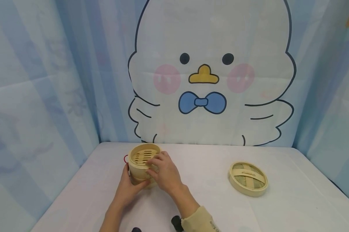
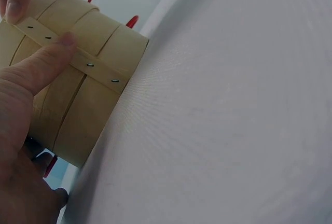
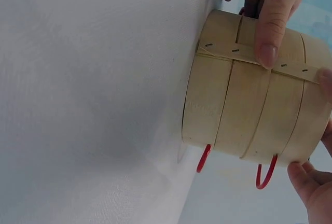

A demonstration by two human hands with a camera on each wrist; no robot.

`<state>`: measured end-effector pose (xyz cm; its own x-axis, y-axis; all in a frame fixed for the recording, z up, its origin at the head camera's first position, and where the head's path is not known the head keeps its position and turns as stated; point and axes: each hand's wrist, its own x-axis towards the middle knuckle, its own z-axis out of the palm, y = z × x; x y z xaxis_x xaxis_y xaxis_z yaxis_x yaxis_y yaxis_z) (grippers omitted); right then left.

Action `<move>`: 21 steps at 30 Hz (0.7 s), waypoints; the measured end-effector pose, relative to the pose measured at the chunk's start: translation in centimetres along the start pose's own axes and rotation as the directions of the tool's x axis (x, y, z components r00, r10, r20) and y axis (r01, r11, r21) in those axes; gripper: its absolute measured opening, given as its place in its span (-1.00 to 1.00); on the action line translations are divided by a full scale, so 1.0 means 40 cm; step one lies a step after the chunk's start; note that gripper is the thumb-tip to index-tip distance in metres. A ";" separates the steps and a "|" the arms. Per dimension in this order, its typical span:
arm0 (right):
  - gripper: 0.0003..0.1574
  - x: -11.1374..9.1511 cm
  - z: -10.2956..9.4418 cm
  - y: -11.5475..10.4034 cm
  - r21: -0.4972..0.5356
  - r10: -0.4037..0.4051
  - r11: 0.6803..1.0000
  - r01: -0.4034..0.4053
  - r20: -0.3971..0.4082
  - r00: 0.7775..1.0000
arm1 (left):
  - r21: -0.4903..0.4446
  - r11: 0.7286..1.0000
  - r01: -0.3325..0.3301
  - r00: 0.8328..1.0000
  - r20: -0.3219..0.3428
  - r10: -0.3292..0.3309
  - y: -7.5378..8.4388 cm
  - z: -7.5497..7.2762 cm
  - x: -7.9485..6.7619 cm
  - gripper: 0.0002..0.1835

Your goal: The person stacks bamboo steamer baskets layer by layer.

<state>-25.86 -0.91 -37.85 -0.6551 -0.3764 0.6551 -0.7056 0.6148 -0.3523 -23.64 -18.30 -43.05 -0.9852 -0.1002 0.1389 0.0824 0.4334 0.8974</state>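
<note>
A small round bamboo steamer (image 1: 140, 171) of stacked tiers stands on the white table, its slatted floor visible from above. Stapled bamboo strips and red loops (image 3: 267, 175) show on its side in the right wrist view. My left hand (image 1: 130, 188) grips the steamer low on its left side, with the thumb (image 2: 49, 60) across the front over the stapled strip. At the upper tier's rim, my right hand (image 1: 166, 174) pinches the near right edge with thumb and fingers. Its fingertips (image 2: 14, 9) appear at the top rim in the left wrist view.
A round bamboo lid (image 1: 248, 178) with a woven top and strap handle lies at the right on the white table (image 1: 209, 193). Dark objects (image 1: 177, 223) show at the bottom edge near the right sleeve. A curtain with a cartoon bird (image 1: 206, 122) hangs behind the table.
</note>
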 end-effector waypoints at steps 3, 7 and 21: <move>-0.73 -0.002 0.000 -0.003 -0.014 0.015 1.000 -0.015 0.001 1.000 | 0.001 1.000 0.005 1.000 0.001 -0.005 -0.001 0.001 0.001 0.28; -0.72 -0.003 -0.002 -0.007 -0.025 0.028 0.999 -0.028 0.012 1.000 | -0.003 1.000 -0.001 1.000 0.005 0.001 -0.002 0.002 0.001 0.27; -0.74 -0.003 -0.007 -0.009 0.005 0.038 0.999 -0.038 0.027 0.999 | 0.021 1.000 0.007 1.000 -0.005 -0.007 -0.002 0.003 0.003 0.28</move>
<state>-25.45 -0.91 -37.60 -0.6882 -0.3715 0.6231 -0.6818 0.6249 -0.3805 -23.79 -18.25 -43.15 -0.9849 -0.1081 0.1349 0.0723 0.4512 0.8895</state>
